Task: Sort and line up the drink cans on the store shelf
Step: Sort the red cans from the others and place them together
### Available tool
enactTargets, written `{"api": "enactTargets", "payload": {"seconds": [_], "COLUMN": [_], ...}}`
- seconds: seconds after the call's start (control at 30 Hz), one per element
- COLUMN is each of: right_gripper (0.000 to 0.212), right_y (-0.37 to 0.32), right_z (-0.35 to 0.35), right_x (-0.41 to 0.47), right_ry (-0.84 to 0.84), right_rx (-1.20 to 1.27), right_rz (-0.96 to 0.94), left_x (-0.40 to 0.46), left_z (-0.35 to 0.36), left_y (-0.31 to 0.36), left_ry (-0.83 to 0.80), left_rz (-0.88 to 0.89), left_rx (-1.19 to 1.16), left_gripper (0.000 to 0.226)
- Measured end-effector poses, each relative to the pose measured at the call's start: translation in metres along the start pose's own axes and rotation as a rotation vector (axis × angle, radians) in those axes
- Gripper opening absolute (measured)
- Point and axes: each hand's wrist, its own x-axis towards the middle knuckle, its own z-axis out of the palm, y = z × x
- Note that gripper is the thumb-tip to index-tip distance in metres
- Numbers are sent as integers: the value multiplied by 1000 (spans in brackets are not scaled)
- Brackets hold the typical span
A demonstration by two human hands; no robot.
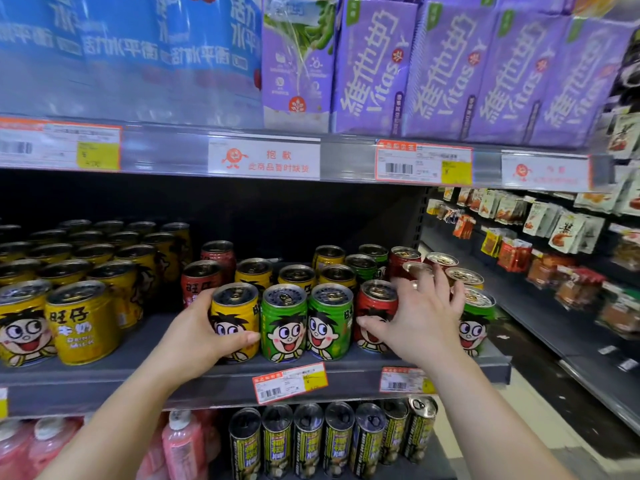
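Observation:
Small cartoon-face drink cans stand mixed on the middle shelf (450, 365). My left hand (194, 327) is wrapped around a yellow can (235, 313) at the front row's left end. Two green cans (284, 323) (329, 323) stand side by side to its right. My right hand (422, 317) grips a red can (375, 306) next to them, fingers spread over its far side. Another green can (476, 317) shows behind that hand. More yellow, red and green cans (332, 268) stand jumbled in the rows behind.
A tidy block of yellow cans (79, 292) fills the shelf's left side. Purple cartons (433, 71) and blue packs (131, 53) sit on the shelf above. Tall dark cans (325, 441) and pink bottles (180, 441) stand below. Snack packets (554, 237) hang on the right.

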Motion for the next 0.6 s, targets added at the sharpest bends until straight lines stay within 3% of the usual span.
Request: {"api": "enactTargets", "payload": {"seconds": [0.6], "right_gripper": [79], "right_y": [0], "right_z": [-1], "right_x": [1], "right_ry": [86], "right_rx": [394], "right_rz": [44], "left_x": [0], "left_z": [-6], "left_y": [1], "left_ry": [-16], "left_rz": [-48], "left_rx": [13], "left_gripper": [72]}}
